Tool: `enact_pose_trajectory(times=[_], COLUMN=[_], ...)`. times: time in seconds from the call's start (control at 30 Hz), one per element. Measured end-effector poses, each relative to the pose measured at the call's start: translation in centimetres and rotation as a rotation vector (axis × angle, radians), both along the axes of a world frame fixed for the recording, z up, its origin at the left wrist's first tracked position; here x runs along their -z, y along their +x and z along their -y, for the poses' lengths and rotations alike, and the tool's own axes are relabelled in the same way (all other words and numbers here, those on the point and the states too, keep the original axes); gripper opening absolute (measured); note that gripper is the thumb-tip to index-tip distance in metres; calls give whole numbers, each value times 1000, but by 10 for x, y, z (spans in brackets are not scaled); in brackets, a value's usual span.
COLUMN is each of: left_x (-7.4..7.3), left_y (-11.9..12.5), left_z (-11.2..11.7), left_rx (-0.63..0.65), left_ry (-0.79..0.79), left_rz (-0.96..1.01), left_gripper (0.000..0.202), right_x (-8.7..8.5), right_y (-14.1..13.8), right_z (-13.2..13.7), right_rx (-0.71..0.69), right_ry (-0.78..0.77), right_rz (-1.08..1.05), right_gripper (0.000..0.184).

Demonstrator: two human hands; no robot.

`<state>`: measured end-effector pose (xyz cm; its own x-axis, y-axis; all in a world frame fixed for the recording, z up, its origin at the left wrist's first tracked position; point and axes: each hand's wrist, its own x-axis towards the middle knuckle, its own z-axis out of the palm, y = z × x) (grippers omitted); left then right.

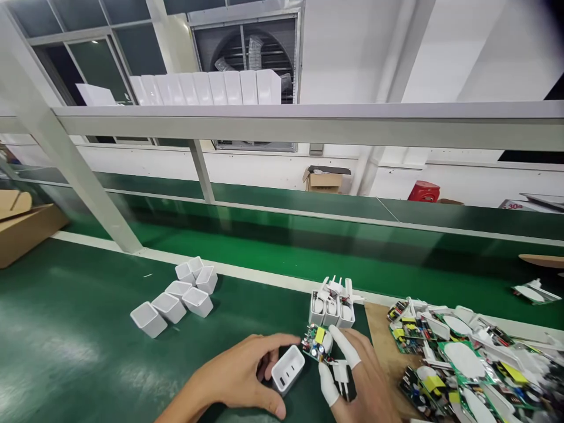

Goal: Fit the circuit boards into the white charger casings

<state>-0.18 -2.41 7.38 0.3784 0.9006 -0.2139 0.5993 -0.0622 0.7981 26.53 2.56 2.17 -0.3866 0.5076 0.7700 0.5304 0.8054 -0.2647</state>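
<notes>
The left hand (240,373) is holding a white case (288,370) between thumb and fingers; its smooth, round-cornered face is tilting upward, showing three dark slots. Just beside it, the right hand (363,376), wearing white covers on thumb and forefinger, is pinching a green board (316,342), which is carrying a yellow block, small components and a white pad. A white plug (341,376) is sitting between those fingers. To the right, a heap (462,364) of similar boards is lying on cardboard (379,346). Beyond, three filled cases (330,320) are standing on the green surface (88,329); leftward, seven open cases (170,308) are clustering. Farther back, white bins (220,88) are lining up.
</notes>
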Motion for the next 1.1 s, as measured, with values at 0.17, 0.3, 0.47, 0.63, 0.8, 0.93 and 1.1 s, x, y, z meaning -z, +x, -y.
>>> enact_pose_trajectory(times=[0.17, 0.3, 0.47, 0.63, 0.8, 0.93, 1.1], left_x=[-1, 5, 12, 13, 13, 15, 17], left_y=[14, 19, 22, 27, 28, 29, 29], left_z=[1, 1, 1, 0, -1, 0, -1], left_rx=[-162, -294, -228, -195, -172, -152, -139], left_ry=[218, 373, 448, 511, 550, 565, 578], left_rz=[9, -6, -46, -52, -60, -72, -78], left_gripper=[54, 51, 47, 50, 48, 49, 51], right_x=[-9, -15, -11, -1, 3, 5, 0], right_y=[3, 4, -4, -7, -8, -8, -8], right_z=[1, 10, 19, 15, 15, 15, 14], right_rx=[23, -69, -192, -173, -158, -138, -165], right_ry=[-64, -152, -163, -66, -23, -34, 8], right_rz=[-44, -151, -133, -55, 11, 39, 40], right_gripper=[49, 53, 59, 60, 67, 68, 68])
